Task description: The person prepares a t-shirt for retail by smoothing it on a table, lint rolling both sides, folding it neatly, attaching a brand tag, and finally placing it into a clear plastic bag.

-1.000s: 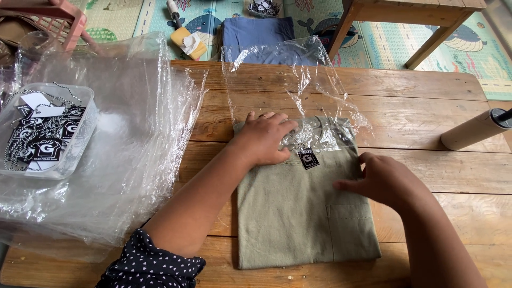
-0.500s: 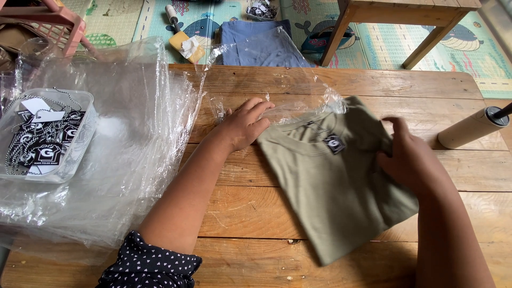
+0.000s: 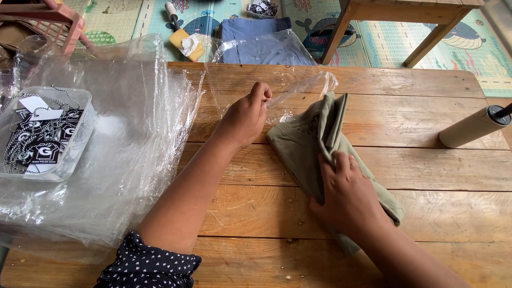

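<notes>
A folded olive-green garment [image 3: 306, 144] lies tilted on the wooden table [image 3: 373, 176], its upper end lifted. My right hand [image 3: 346, 194] grips the garment at its middle and holds it up on edge. My left hand [image 3: 246, 114] pinches the edge of a clear plastic bag [image 3: 298, 85] that lies just beyond the garment's upper end. The bag's mouth sits next to the garment's top edge.
A pile of clear plastic bags [image 3: 122, 144] covers the table's left side, with a clear tub of black and white tags [image 3: 40, 133] on it. A cardboard tube [image 3: 472, 127] lies at the right edge. Bagged blue clothing [image 3: 264, 42] lies on the floor mat beyond, near a wooden bench leg [image 3: 333, 37].
The garment went from lying flat to turned and lifted on edge by my right hand. My left hand left the garment and took hold of the bag's edge.
</notes>
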